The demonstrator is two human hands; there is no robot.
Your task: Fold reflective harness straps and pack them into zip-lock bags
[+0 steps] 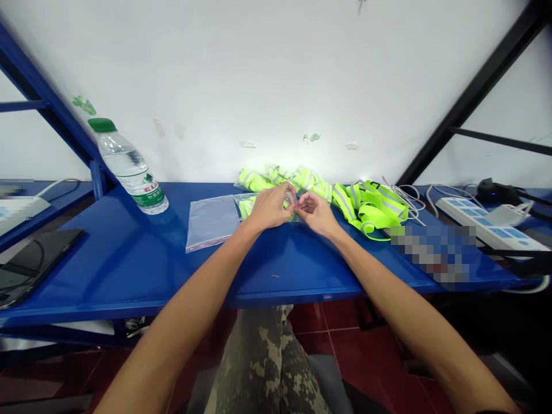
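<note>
Clear plastic bag (245, 207), pinched by both hands (272, 207), lies partly beneath them.

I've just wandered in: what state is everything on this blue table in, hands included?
Clear bag: neon strap inside; sealed or open, cannot tell
Left hand: fingers pinched at the bag
Right hand: fingertips pinched at the bag
Flat plastic bags: lying flat
Loose neon straps: unbagged, heaped
Bagged straps by the wall: bundled
Water bottle: upright, green cap on
Phone: lying flat, screen dark
</note>
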